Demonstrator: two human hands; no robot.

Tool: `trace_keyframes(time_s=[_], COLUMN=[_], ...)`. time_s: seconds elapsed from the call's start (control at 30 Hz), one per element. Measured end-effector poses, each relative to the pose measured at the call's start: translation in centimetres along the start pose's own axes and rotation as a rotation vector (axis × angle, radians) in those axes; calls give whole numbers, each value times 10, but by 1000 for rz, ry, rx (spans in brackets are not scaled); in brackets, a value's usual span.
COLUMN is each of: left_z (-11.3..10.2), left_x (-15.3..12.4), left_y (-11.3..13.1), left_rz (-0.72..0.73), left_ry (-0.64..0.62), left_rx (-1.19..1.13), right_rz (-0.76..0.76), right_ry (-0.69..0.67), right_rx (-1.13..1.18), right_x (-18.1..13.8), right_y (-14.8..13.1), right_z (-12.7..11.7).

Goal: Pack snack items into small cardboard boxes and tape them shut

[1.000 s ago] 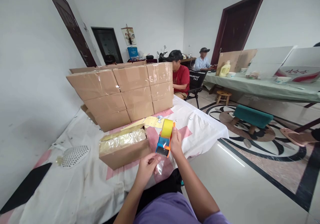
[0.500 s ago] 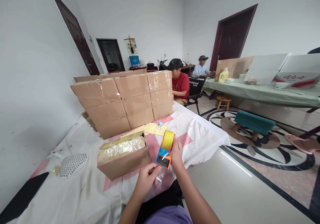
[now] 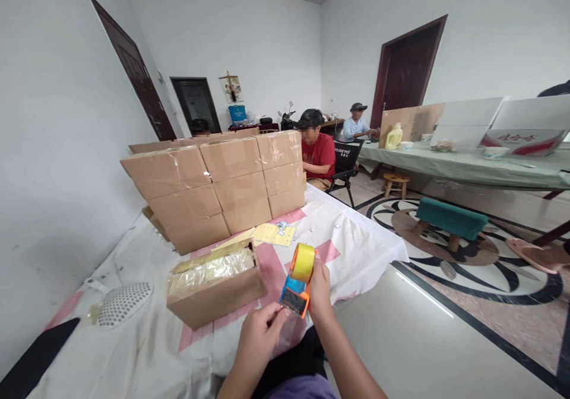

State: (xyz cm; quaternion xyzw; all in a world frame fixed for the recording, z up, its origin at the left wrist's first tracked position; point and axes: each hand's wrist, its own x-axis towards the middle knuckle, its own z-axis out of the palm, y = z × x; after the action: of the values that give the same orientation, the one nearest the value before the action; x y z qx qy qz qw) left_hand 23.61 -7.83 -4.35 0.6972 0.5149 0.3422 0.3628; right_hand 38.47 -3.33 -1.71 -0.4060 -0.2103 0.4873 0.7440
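My right hand (image 3: 320, 285) is closed around an orange and blue tape dispenser (image 3: 294, 295) that carries a yellow roll of packing tape (image 3: 303, 263). At the dispenser's cutting edge, the thumb and forefinger of my left hand (image 3: 262, 329) are pinched together, apparently on the tape's loose end, which is hard to see. Left of both hands lies a small cardboard box (image 3: 218, 298), its top covered with shiny clear tape. The hands are apart from this box.
Stacked cardboard boxes (image 3: 218, 188) stand behind on the cloth-covered table (image 3: 351, 233), near yellow paper sheets (image 3: 276, 234). A perforated white object (image 3: 124, 304) lies at left. One person in red (image 3: 320, 152) sits beyond the boxes. A green stool (image 3: 452, 218) stands on the floor at right.
The dispenser has come slightly lower and tilted in my right hand. My left fingers have moved up against its cutting edge. The view has shifted a little.
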Motion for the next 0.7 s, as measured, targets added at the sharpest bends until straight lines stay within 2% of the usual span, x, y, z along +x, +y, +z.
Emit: trace_keyframes(time_s=[0.27,0.53,0.7], left_z=[5,-1,2], left_x=[1,7,7], left_y=[6,2,-4], left_rz=[-55,-115,-80], left_ry=[-82,-152,-77], left_rx=[-237,-301,-274], right_rz=[-29,35,5], right_ry=[15,-1,40], right_rx=[-1,7,-21], right_x=[3,-3,-2], right_y=[-6,-2,1], right_z=[-1,-3,-5])
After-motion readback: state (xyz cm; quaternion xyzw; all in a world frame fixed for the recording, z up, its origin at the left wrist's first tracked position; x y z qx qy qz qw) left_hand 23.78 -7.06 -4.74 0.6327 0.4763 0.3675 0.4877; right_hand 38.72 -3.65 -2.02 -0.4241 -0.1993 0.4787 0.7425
